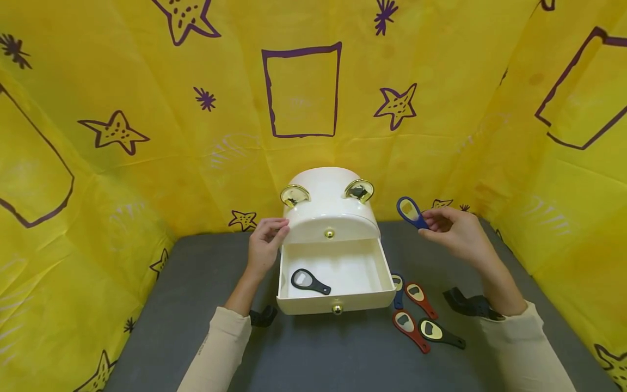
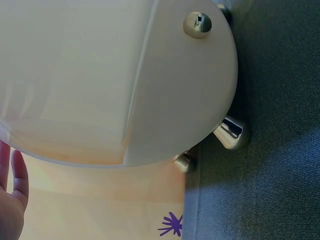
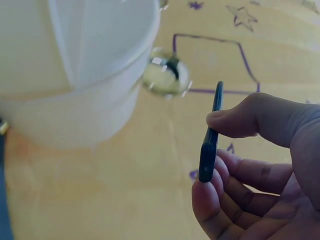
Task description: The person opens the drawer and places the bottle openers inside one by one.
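My right hand [image 1: 458, 231] pinches a blue bottle opener [image 1: 410, 211] by its handle, to the right of a white drawer box [image 1: 325, 190]. The right wrist view shows that bottle opener [image 3: 209, 145] edge-on between thumb and fingertips. At the box's left side, the fingertips of my left hand [image 1: 264, 247] rest against its edge. The left wrist view catches only part of the left hand [image 2: 12, 200] at the box rim. The box's lower drawer [image 1: 352, 272] is pulled out, with a black bottle opener [image 1: 309, 281] lying inside it.
Right of the drawer, on the grey table [image 1: 196, 316], lie two red bottle openers [image 1: 410, 329], a black one [image 1: 441, 333] and a blue one [image 1: 398, 291] partly hidden by the drawer. A yellow cloth with purple drawings [image 1: 220, 163] hangs behind and on both sides.
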### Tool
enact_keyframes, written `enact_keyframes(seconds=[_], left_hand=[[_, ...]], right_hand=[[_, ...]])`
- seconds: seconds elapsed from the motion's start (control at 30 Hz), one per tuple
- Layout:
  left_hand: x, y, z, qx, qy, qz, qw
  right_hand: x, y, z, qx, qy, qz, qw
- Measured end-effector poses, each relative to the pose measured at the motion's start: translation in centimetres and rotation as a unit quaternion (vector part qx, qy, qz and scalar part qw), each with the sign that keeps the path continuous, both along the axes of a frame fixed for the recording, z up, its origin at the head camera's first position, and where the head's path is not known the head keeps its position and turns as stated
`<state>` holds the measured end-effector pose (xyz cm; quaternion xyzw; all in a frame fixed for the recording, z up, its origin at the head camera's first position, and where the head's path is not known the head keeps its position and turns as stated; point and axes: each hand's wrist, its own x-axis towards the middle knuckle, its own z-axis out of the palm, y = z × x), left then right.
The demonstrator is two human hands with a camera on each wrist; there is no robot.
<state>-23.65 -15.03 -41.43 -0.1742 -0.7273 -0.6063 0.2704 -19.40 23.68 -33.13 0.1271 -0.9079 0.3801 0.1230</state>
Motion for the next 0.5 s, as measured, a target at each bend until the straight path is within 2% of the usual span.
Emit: enact_keyframes(seconds=[0.13, 0.37, 0.5], left_hand=[[-1.0, -0.2, -1.4, -0.001, 0.007, 0.01, 0.9999], [-0.9, -0.2, -1.3, 0.005, -0.006, 0.014, 0.9999], [-0.8, -0.2, -1.3, 0.003, -0.006, 0.012, 0.9999]], right_hand=[[0.1, -1.6, 0.8, -0.016, 0.011, 0.023, 0.9995], [0.2, -4.7, 1.4, -0.022, 0.008, 0.061, 0.9979], [0.2, -6.3, 1.0, -0.026, 0.011, 0.102, 0.9943]])
